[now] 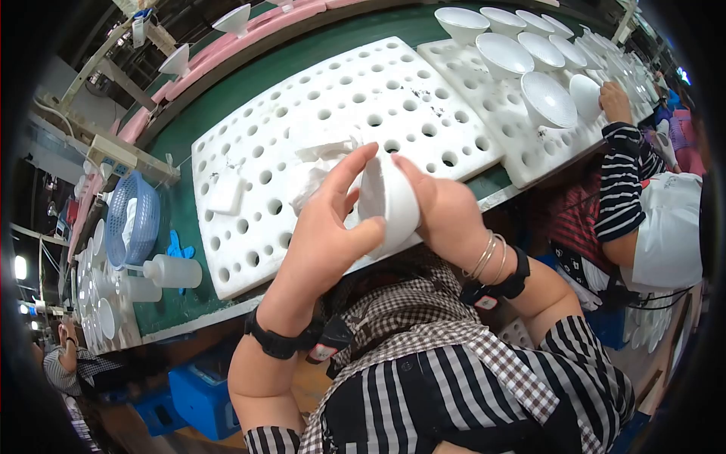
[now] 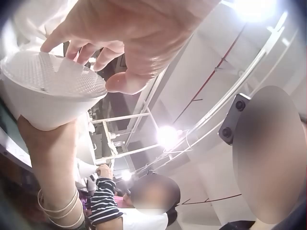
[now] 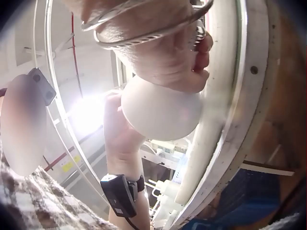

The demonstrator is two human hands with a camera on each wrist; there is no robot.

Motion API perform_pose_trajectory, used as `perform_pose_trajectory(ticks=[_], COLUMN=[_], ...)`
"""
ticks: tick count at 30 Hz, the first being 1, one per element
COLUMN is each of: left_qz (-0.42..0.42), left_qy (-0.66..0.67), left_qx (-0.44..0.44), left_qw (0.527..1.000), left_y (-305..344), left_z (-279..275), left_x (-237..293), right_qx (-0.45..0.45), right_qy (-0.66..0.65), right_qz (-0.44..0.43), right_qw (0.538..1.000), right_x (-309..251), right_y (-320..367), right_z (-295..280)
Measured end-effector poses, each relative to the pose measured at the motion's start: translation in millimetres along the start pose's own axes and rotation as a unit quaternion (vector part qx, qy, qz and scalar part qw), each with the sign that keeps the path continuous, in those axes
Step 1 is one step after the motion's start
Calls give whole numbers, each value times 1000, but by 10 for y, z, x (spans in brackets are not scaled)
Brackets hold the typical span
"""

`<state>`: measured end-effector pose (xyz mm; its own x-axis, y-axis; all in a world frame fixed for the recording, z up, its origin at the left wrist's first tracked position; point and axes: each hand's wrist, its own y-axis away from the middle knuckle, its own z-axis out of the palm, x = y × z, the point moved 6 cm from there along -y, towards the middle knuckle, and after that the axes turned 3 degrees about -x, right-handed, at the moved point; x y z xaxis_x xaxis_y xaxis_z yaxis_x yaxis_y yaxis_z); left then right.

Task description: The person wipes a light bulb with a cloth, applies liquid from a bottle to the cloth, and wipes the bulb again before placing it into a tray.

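A white cone-shaped lamp (image 1: 399,204) with a textured clear face is held over a perforated foam board (image 1: 318,94). My right hand (image 1: 456,219) grips its narrow rear end; in the right wrist view the fingers curl behind the white lamp body (image 3: 160,110). My left hand (image 1: 321,227) is spread across the front, with thumb and index fingertips at the rim. The left wrist view shows the lamp's dimpled face (image 2: 57,79) turned toward that hand (image 2: 129,38). Crumpled white cloth (image 1: 314,170) lies on the board behind the left hand.
Several white lamps (image 1: 505,54) stand on a second foam board (image 1: 522,155) at right, where another person's hand (image 1: 615,102) touches one. At left are a blue basket (image 1: 117,227), a white bottle (image 1: 178,271) and more lamps. A small white foam block (image 1: 225,194) sits on the near board.
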<state>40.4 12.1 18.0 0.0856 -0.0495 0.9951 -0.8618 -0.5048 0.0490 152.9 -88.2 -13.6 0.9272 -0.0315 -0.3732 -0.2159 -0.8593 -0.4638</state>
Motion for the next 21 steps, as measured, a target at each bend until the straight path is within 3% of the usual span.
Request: perform_pose_trajectory(ticks=[1, 2, 3, 5, 7, 9, 11, 12, 21], left_qz=[67, 133, 134, 194, 195, 105, 112, 110, 61], left_qy=[-9, -18, -17, -54, -45, 79, 75, 72, 23], left_qx=[2, 3, 3, 4, -3, -23, -29, -41, -24], left_qw=[998, 991, 991, 979, 980, 991, 991, 990, 998], left_y=[10, 27, -1, -125, -352, -549, -531, -504, -512], left_z=[18, 24, 6, -39, -132, -190, -222, -208, -182], left_x=[138, 245, 248, 317, 85, -240, -275, -297, -212], right_qx=[-1, 51, 105, 110, 13, -4, -126, -156, -128], right_qy=[-1, 28, 58, 59, 60, 33, -46, -65, 0], right_qz=[-3, -22, -39, -29, 24, 9, 120, 133, 86], right_qw=[1000, 998, 992, 992, 998, 999, 984, 977, 988], right_x=[1, -6, -11, 52, 273, 413, 485, 509, 468], right_y=[-65, -141, -203, -366, -530, -514, -499, -479, -395], right_z=[-68, -208, -326, -342, -124, 54, 163, 180, 269])
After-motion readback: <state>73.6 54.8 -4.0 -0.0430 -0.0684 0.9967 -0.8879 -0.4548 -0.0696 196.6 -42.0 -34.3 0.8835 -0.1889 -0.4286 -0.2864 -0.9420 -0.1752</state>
